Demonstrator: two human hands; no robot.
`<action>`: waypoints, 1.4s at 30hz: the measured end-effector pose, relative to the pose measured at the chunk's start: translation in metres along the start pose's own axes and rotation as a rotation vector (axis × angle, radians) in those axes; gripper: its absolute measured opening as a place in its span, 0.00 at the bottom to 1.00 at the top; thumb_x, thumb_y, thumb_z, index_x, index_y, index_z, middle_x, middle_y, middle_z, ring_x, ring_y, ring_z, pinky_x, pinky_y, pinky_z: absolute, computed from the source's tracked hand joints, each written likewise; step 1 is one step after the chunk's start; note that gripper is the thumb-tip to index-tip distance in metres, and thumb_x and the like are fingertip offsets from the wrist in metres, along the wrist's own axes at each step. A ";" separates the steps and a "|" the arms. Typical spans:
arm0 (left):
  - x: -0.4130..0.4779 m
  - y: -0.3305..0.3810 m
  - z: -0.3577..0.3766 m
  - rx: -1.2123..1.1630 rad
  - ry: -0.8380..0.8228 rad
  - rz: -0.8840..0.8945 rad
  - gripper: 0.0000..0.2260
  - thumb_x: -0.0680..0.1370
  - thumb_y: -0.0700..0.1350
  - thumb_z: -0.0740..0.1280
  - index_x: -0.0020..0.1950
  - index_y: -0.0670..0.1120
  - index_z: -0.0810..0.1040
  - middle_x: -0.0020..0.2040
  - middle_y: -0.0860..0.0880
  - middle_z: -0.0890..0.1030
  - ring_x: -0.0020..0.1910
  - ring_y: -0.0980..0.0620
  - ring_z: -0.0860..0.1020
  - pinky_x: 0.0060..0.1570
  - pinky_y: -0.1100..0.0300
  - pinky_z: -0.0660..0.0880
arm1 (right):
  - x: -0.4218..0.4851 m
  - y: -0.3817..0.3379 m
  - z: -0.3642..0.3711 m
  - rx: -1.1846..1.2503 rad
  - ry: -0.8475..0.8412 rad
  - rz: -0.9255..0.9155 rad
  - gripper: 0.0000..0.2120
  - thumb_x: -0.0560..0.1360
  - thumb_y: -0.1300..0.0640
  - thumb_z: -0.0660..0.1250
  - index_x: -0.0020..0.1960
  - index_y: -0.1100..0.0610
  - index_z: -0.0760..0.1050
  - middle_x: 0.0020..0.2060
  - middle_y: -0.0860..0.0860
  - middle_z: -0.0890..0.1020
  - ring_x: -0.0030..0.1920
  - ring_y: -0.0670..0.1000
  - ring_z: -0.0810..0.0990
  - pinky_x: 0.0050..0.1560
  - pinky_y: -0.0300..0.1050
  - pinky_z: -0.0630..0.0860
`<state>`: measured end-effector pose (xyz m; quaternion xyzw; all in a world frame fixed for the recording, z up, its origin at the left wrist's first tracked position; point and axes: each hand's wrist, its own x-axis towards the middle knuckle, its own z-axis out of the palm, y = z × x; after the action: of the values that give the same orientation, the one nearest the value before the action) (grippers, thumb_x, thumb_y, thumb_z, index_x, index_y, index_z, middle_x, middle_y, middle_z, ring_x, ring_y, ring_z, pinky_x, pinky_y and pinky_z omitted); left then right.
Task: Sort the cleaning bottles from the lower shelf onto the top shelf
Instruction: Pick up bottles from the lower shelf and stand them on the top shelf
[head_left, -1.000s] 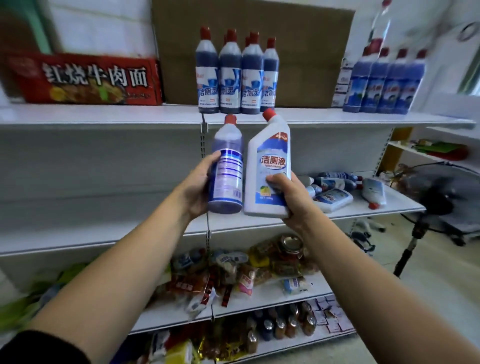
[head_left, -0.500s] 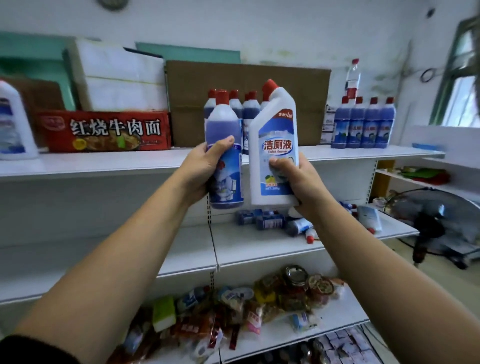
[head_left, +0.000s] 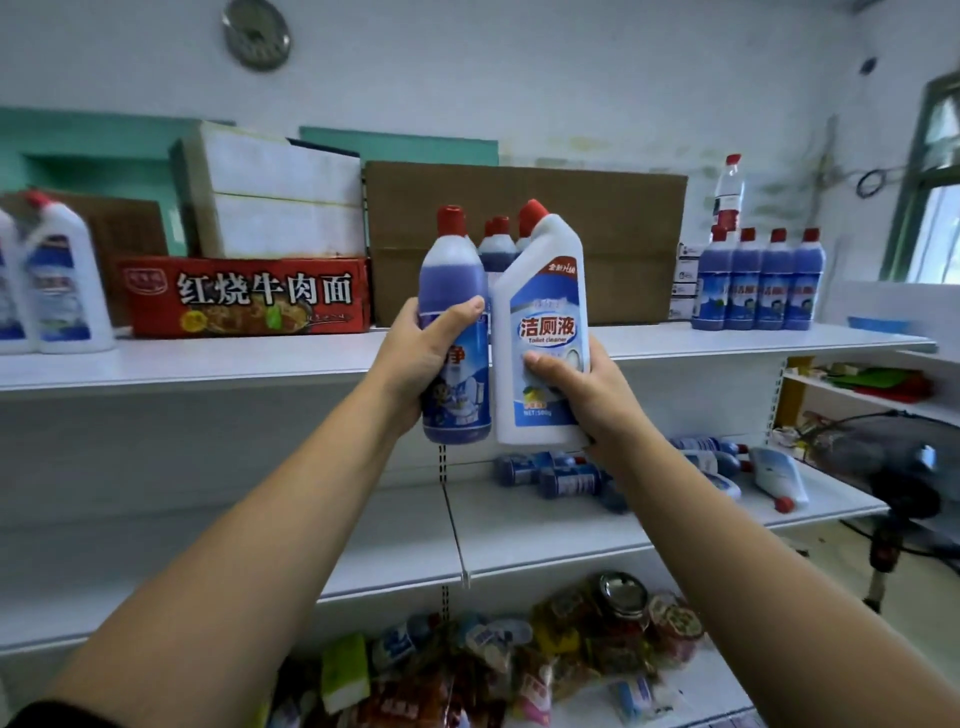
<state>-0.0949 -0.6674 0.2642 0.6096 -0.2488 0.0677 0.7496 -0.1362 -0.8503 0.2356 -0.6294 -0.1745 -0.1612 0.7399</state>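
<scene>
Left hand grips one blue bottle, right hand one white bottle; four bottles stand to their right, perhaps three red caps behind.

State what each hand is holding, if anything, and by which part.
The left hand grips the blue bottle around its middle; the right hand grips the white toilet cleaner bottle around its lower body.
</scene>
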 end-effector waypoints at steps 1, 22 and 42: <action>0.002 -0.001 -0.007 -0.005 0.005 -0.001 0.28 0.73 0.52 0.76 0.68 0.43 0.72 0.57 0.39 0.84 0.53 0.38 0.84 0.55 0.38 0.80 | 0.004 0.005 0.006 0.008 -0.004 -0.007 0.26 0.69 0.57 0.76 0.64 0.61 0.72 0.55 0.59 0.84 0.52 0.59 0.85 0.48 0.52 0.84; 0.071 -0.025 -0.059 -0.008 0.066 0.011 0.29 0.73 0.52 0.76 0.69 0.42 0.72 0.52 0.43 0.85 0.48 0.43 0.86 0.49 0.45 0.83 | 0.077 0.062 0.015 0.036 0.081 -0.036 0.30 0.69 0.56 0.76 0.67 0.63 0.71 0.56 0.60 0.84 0.52 0.59 0.85 0.48 0.53 0.82; 0.231 -0.135 0.307 -0.136 -0.097 -0.044 0.28 0.71 0.50 0.78 0.66 0.42 0.73 0.54 0.42 0.85 0.49 0.42 0.86 0.50 0.46 0.83 | 0.124 -0.006 -0.357 -0.173 0.304 -0.047 0.29 0.70 0.56 0.77 0.66 0.59 0.70 0.57 0.58 0.84 0.54 0.58 0.85 0.54 0.59 0.82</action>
<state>0.0709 -1.0384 0.2919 0.5651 -0.2752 0.0045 0.7777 -0.0089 -1.2062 0.2455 -0.6548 -0.0607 -0.2862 0.6969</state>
